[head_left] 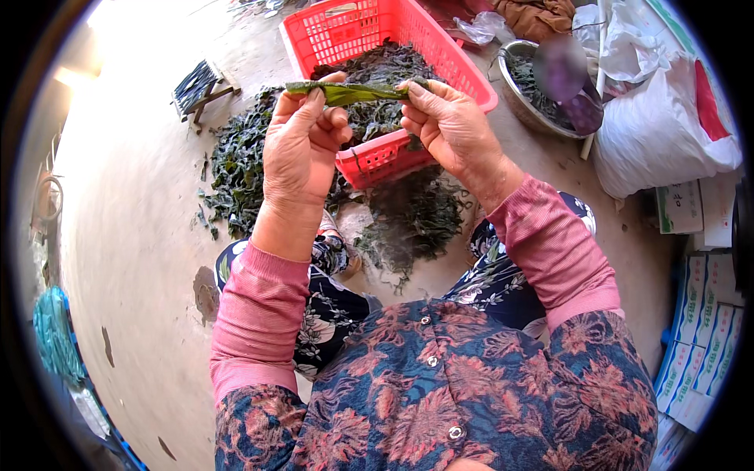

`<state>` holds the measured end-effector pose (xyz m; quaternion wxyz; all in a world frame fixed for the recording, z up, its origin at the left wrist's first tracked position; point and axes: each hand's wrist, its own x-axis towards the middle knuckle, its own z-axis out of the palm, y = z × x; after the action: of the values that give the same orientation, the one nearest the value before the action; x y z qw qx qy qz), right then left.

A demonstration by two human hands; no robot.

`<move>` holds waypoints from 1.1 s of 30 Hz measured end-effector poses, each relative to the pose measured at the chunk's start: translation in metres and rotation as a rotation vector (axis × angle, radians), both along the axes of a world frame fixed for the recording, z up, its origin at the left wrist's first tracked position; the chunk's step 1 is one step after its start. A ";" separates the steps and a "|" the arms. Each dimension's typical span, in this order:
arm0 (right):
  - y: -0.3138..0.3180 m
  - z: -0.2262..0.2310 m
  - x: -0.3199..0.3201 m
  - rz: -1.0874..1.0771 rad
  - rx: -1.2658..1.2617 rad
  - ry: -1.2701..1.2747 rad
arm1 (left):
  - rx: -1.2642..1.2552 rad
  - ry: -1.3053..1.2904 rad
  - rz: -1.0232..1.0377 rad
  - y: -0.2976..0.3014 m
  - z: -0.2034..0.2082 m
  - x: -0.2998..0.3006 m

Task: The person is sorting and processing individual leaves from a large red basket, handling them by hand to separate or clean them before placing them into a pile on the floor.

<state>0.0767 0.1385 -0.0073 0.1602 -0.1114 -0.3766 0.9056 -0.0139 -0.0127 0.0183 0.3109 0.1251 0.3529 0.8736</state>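
A narrow strip of green seaweed [349, 95] is stretched level between my two hands, above the near part of the red basket. My left hand [298, 149] pinches its left end between thumb and fingers, and my right hand [455, 125] pinches its right end. Dark seaweed [385, 59] fills much of the red plastic basket [373, 159], which has slotted walls. A larger heap of seaweed [239, 161] lies on the floor to the left of the basket. Another heap [420, 216] lies between my feet, partly blurred.
A small folding stool [198, 90] stands at the far left. To the right of the basket is a metal basin [514, 93] holding seaweed. Beside it bulges a white sack [656, 137]. Stacked cartons [699, 337] line the right edge; a teal bundle [56, 337] lies at the left.
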 end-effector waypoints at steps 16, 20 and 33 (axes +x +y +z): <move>-0.014 0.008 -0.005 -0.024 0.888 0.121 | -0.351 0.212 -0.327 -0.005 0.003 0.006; -0.010 0.022 0.006 0.058 0.943 -0.113 | -0.450 0.376 -0.330 -0.008 0.005 0.007; -0.007 0.011 0.007 0.193 0.627 0.025 | -0.493 0.806 0.213 -0.002 -0.006 0.025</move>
<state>0.0838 0.1320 0.0039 0.1050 -0.0094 -0.6437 0.7580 0.0112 -0.0148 0.0119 0.0787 0.3393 0.6527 0.6728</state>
